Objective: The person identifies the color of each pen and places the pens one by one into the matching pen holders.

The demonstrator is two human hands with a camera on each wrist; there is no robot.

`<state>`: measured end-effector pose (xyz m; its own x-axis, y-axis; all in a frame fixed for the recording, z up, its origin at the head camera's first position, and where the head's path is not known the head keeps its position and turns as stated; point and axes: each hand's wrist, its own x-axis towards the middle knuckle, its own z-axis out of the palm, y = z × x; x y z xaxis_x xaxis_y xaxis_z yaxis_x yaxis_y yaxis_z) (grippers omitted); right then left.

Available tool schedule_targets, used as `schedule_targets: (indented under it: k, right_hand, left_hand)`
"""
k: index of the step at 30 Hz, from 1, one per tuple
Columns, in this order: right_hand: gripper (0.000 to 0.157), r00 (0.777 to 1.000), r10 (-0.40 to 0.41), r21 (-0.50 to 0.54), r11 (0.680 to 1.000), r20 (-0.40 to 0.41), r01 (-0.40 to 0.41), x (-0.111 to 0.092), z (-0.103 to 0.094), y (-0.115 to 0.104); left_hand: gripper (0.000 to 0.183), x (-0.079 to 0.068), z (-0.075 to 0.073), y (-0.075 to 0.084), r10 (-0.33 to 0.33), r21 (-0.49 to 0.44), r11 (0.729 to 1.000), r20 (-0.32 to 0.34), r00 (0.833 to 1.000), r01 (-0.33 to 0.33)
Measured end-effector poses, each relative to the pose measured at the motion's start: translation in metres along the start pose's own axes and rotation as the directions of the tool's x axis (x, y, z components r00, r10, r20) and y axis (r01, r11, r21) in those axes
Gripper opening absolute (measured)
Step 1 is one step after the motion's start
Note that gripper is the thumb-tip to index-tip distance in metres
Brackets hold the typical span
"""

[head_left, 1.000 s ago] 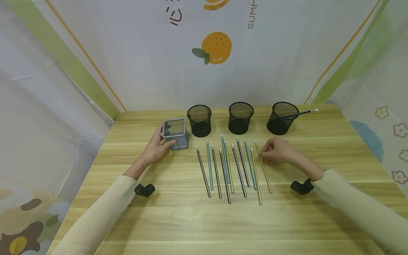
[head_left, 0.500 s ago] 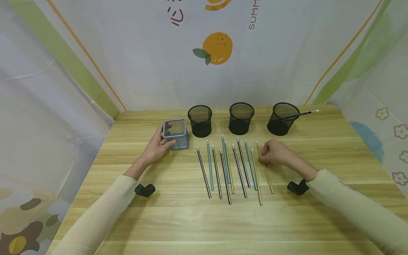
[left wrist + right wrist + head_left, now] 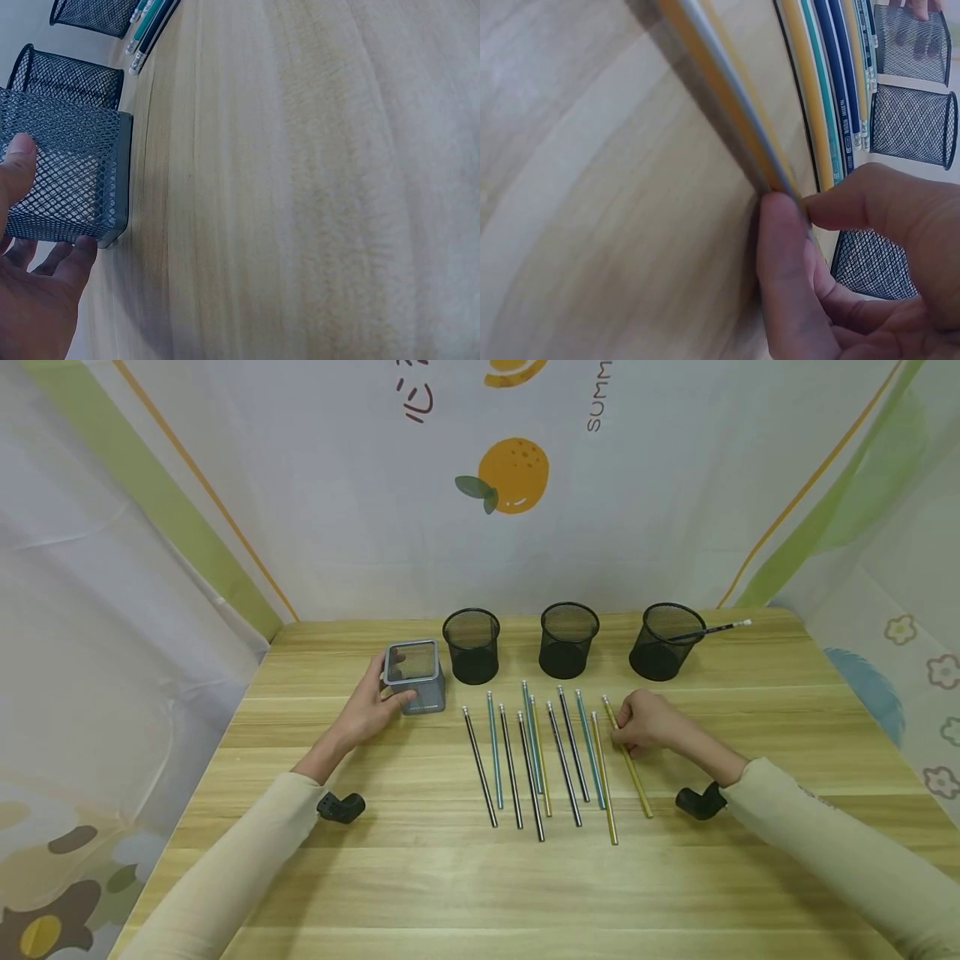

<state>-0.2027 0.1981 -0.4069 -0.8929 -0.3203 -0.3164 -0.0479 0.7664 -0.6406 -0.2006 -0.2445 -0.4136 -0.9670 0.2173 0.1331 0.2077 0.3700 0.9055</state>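
Note:
My left hand (image 3: 365, 710) holds a grey square mesh pen holder (image 3: 426, 695) at the table's back left, thumb on its near side. In the left wrist view the thumb and fingers lie around the holder (image 3: 67, 180). My right hand (image 3: 651, 720) pinches a yellow pencil (image 3: 637, 785) near its eraser end, between thumb and index finger. Seen by the right wrist camera, that yellow pencil (image 3: 739, 94) lies slightly above the wood, its shadow alongside. Left of it, another yellow pencil (image 3: 606, 793) lies on the table beside several black, teal and yellow pencils (image 3: 510, 768).
Along the back edge stand three round black mesh cups: a left one (image 3: 472, 664), a middle one (image 3: 564, 658) and a right one (image 3: 654, 662). A dark pencil (image 3: 720, 627) leans out of the right cup. A patterned curtain (image 3: 360, 510) hangs behind the table (image 3: 450, 893).
My right hand has moved slightly left and now pinches the yellow pencil. The pencil's lower end has swung to the right, away from the row. My left hand has stayed on the pen holder.

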Motion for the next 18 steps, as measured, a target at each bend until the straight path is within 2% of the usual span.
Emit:
schedule_targets:
  k: [7, 13, 18]
  right_hand:
    - [0.010, 1.000, -0.017, 0.035, 0.999, 0.007, 0.017, -0.004, -0.002, -0.001]
    - [0.011, 0.999, -0.038, 0.110, 0.993, 0.008, 0.037, -0.008, -0.005, -0.002]
    - [0.011, 0.998, -0.064, 0.097, 0.993, -0.016, 0.066, -0.012, -0.007, -0.002]
  left_hand:
    - [0.076, 0.000, 0.000, 0.000, -0.017, -0.003, 1.000, 0.006, 1.000, 0.017]
    - [0.076, 0.000, 0.000, 0.001, -0.012, 0.004, 1.000, 0.004, 1.000, 0.012]
    - [0.076, -0.001, 0.000, 0.002, -0.009, 0.009, 1.000, 0.006, 1.000, 0.009]
